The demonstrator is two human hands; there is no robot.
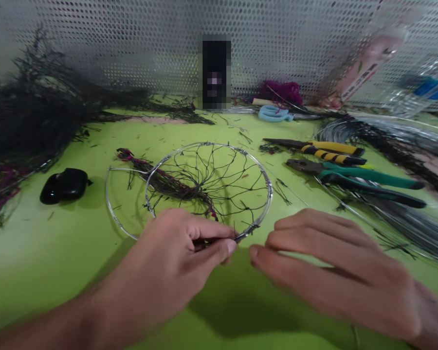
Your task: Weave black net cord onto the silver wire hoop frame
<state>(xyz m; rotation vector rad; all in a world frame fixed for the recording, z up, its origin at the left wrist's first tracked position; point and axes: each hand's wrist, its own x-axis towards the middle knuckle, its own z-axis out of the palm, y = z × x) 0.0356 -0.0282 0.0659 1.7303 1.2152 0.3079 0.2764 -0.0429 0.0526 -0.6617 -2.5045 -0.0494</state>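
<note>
My left hand (175, 257) pinches the near rim of a silver wire hoop (268, 184) between thumb and fingers. Dark knotted netting (226, 182) spans the hoop, its strands gathering near the middle. From there a bundle of dark and magenta cord (168, 182) stretches to the far left, past the rim. A loose loop of wire (108, 199) sticks out on the hoop's left side. Just right of the held rim, my right hand (324, 267) is raised with its fingers extended and a gap behind the thumb. No held thing shows in it; it is slightly blurred.
Pliers with yellow-black handles (328, 148) and pliers with green handles (368, 180) lie to the right, beside bundled wire (412, 228). A black case (63, 185) and dark tangled strands (25, 121) are left. Light-blue scissor handles (275, 113) and bottles (372, 63) sit along the perforated panel (149, 43).
</note>
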